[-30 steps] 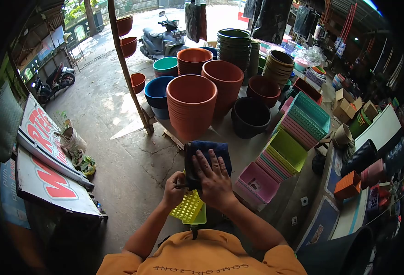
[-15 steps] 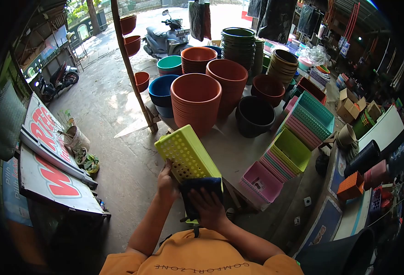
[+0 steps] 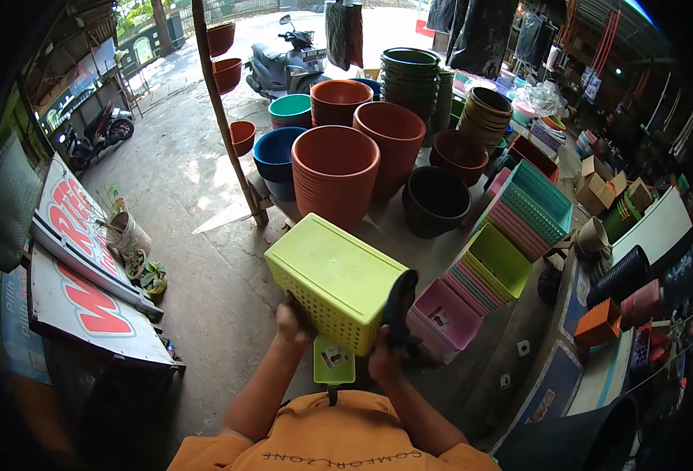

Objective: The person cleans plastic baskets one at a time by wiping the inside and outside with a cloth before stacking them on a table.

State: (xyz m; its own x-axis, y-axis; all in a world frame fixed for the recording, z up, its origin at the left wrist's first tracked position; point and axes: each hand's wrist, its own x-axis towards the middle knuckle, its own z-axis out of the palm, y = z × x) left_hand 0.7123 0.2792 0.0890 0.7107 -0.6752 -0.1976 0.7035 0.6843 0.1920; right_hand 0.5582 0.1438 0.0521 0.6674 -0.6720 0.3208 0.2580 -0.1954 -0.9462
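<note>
A yellow-green perforated basket (image 3: 334, 271) is tilted in front of me, its flat bottom turned up. My left hand (image 3: 293, 322) grips its lower left side, the fingers partly hidden beneath it. At the basket's right end, my right hand (image 3: 385, 359) holds a dark cloth (image 3: 400, 308) against it; the fingers are mostly covered by the cloth. Below the basket, near my shirt, is another yellow-green basket (image 3: 334, 361) with a label inside.
Stacked terracotta pots (image 3: 335, 177) and a black pot (image 3: 437, 201) stand ahead. Nested baskets (image 3: 497, 259) lean at the right, with a pink basket (image 3: 444, 315) nearest. A wooden post (image 3: 224, 118) rises left of the pots. Signboards (image 3: 99, 302) lie at the left.
The basket has turned so its bottom faces up, uncovering the lower basket. My right hand and the cloth have moved from its near side to its right end.
</note>
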